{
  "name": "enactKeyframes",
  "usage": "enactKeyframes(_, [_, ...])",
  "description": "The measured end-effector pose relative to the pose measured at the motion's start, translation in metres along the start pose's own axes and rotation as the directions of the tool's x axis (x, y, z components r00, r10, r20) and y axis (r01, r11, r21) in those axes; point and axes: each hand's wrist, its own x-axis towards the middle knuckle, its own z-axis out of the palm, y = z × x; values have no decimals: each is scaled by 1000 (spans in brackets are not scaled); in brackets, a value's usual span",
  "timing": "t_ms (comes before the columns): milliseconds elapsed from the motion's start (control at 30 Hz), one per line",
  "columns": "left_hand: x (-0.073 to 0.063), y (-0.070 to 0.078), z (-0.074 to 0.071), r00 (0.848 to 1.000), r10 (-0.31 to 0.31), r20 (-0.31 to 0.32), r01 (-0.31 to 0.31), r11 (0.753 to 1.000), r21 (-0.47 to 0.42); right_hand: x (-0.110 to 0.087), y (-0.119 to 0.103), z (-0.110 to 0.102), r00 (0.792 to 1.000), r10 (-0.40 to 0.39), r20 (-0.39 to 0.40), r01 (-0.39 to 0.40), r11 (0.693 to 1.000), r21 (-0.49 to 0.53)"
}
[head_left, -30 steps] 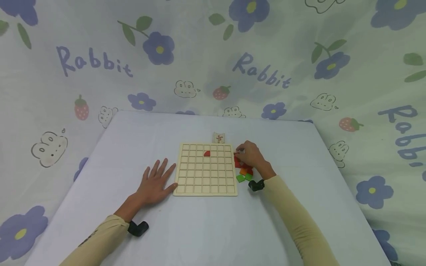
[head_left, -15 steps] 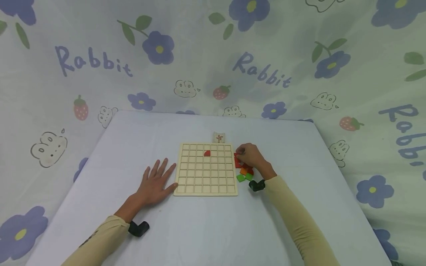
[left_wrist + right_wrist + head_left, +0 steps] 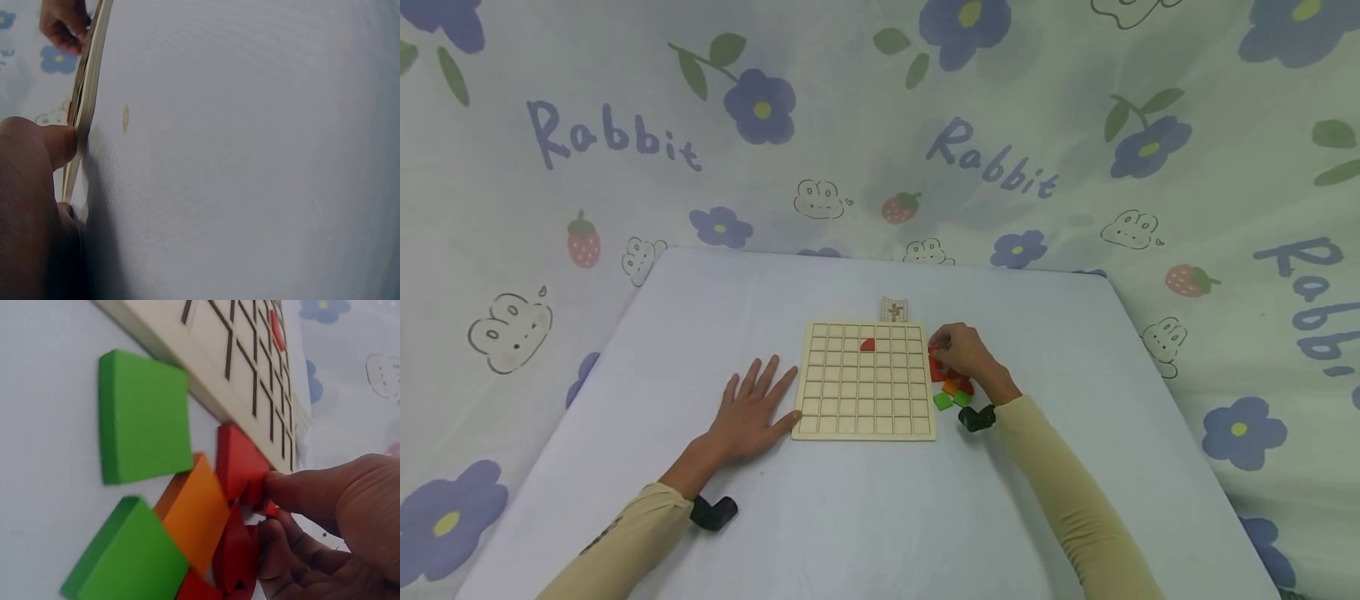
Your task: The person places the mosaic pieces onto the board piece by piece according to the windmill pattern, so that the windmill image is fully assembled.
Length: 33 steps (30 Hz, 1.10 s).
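Beside the right edge of the board point(image 3: 865, 392), a small red block point(image 3: 270, 507) is being pinched between the thumb and curled fingers of the right hand point(image 3: 966, 350), as far as can be seen; its outline is being partly hidden by the fingertips and by the red blocks point(image 3: 240, 462) crowded around it. Only the fingertips are being used, probably because little room is being left among the neighbouring blocks.

Nothing is being gripped by the left hand point(image 3: 745, 429). Its fingers are being spread out over the table point(image 3: 850, 533), and the board's left edge is being touched by its thumb near the corner closest to the person, presumably so that sliding is being prevented.

The loose blocks are being grouped just beside the board, perhaps for the sake of a short reach. Two green blocks point(image 3: 147, 419) are being seen at the near side of this heap, and an orange block point(image 3: 197, 519) is being set just beside them, leaning towards the red ones. Just beyond the board's far edge, a small card point(image 3: 893, 310) is being laid with its red pattern upward, probably for easy viewing.

The board is being divided into square cells. In the second row from the far edge, in the middle column, one cell is being filled by a red quarter-round block point(image 3: 868, 345).
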Motion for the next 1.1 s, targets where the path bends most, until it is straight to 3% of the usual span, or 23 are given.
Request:
enactKeyframes(200, [0, 0, 1, 1000, -7, 12, 7, 1000, 8, -1, -3, 1, 1000, 1, 13, -1, 1000, 15])
enactKeyframes(500, [1, 3, 1, 1000, -4, 4, 4, 1000, 8, -1, -1, -5, 999, -7, -37, 7, 1000, 4])
enactKeyframes(900, [1, 1, 2, 1000, -11, 10, 11, 1000, 13, -1, -12, 2, 984, -151, -96, 163, 978, 129])
enactKeyframes(1100, [0, 1, 1, 1000, -11, 14, 11, 1000, 11, 0, -22, 11, 966, -226, -127, 240, 964, 116])
